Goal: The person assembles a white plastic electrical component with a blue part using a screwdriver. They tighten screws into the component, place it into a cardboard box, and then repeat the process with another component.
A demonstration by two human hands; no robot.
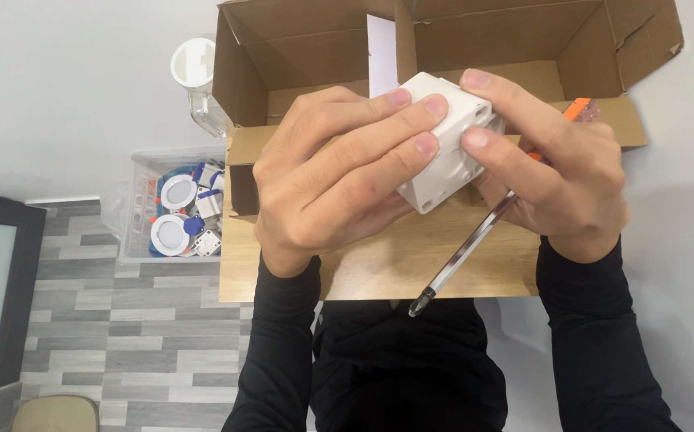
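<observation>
Head view, looking down. White plastic box [449, 144] sits at centre frame, slightly right, held up between both hands above the wooden board [379, 256]. Left hand [327, 172] comes in from the left — fingers wrapped across the box's upper and near faces, fingertips pressed onto it. Right hand [559, 172] closes on the box from the right, thumb and forefinger pinching its right edge. The same hand also pins a screwdriver [467, 248]: orange handle end pokes out at upper right behind the knuckles, the shaft runs diagonally down to lower centre, tip just past the board's near edge. Both hands clamped on the box, close together, fingertips nearly meeting.

Behind — open cardboard carton [515, 44], top of frame. Left of centre: clear plastic bin [135, 216] of small white round parts on the floor.
</observation>
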